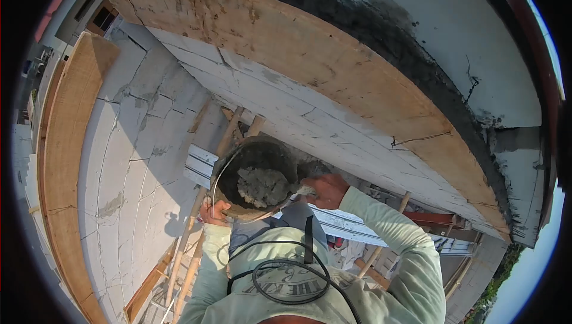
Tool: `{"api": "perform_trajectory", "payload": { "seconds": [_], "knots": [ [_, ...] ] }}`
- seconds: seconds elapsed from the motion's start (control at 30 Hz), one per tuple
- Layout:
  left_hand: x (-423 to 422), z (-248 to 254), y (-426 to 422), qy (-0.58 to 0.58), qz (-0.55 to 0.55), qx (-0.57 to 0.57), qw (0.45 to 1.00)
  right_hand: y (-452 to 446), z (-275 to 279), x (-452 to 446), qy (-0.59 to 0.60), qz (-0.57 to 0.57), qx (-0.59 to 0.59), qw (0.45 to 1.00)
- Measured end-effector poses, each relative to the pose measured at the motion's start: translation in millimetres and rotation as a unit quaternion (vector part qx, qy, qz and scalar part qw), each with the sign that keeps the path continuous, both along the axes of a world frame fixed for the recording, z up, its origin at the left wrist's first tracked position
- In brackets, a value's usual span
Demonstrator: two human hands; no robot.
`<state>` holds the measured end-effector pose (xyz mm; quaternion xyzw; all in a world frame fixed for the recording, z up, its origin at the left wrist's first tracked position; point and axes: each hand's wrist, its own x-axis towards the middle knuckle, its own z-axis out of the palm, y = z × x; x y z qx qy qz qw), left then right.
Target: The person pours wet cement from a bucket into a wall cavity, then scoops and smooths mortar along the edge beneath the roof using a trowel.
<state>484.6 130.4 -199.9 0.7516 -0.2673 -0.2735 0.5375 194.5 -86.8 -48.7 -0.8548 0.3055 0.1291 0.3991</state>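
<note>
A dark bucket [229, 190] with a thin wire handle is tipped in front of my chest. A lump of wet grey mortar [262, 185] lies inside it. My left hand [215, 211] is closed on the bucket's lower left rim. At the opposite side, my right hand [325, 191] is wrapped round the pale, mortar-crusted handle of a trowel [305, 190]. The trowel's blade is not clearly visible against the mortar.
A long wooden board [286, 44] runs along the top of the block wall [310, 112], with dark mortar [411, 56] behind it. Another board [74, 163] edges the left wall [128, 163]. Scaffold poles [229, 130] and metal planks [345, 222] lie below. A black cable [292, 261] loops across my shirt.
</note>
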Motion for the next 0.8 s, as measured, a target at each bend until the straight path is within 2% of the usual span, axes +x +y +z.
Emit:
{"api": "perform_trajectory", "payload": {
  "seconds": [0.07,0.1,0.13,0.17,0.2,0.23,0.27,0.4,0.43,0.57,0.63,0.67,0.7,0.77,0.8],
  "knots": [
    [10,-10,5,-0.052,-0.036,0.043,0.997,-1,31,-11,0.012,-0.026,-0.033,0.999],
    [6,8,-14,-0.051,-0.043,0.027,0.997,-1,46,-13,0.015,-0.036,-0.035,0.999],
    [0,46,-29,0.095,0.033,0.059,0.993,-7,66,-16,0.015,-0.042,-0.047,0.998],
    [-3,67,-39,0.239,0.107,0.094,0.960,-14,90,-20,0.025,-0.048,-0.022,0.998],
    [-1,70,-43,0.238,0.102,0.088,0.962,-20,111,-25,0.033,-0.053,0.005,0.998],
    [2,72,-44,0.273,0.091,0.116,0.951,-25,127,-29,0.068,-0.061,-0.004,0.996],
    [5,74,-43,0.307,0.082,0.145,0.937,-29,146,-35,0.055,-0.068,-0.027,0.996],
    [0,65,-54,0.323,0.077,0.093,0.939,-49,231,-52,0.036,-0.121,-0.072,0.989],
    [-3,83,-63,0.329,0.080,0.089,0.937,-52,252,-55,0.025,-0.141,-0.090,0.986],
    [3,61,-61,0.327,0.066,0.062,0.941,-61,331,-45,-0.015,-0.250,-0.166,0.954],
    [6,54,-57,0.249,0.036,0.100,0.963,-64,338,-51,-0.005,-0.253,-0.330,0.910],
    [5,53,-58,0.253,0.038,0.096,0.962,-68,338,-53,0.012,-0.234,-0.415,0.879],
    [5,53,-57,0.223,0.025,0.080,0.971,-71,333,-50,0.012,-0.229,-0.419,0.879],
    [10,38,-48,0.178,-0.011,0.053,0.983,-76,313,-42,0.129,-0.175,-0.635,0.741],
    [7,76,-64,0.368,0.089,0.072,0.923,-79,299,-42,0.167,-0.154,-0.663,0.713]
  ]
}}
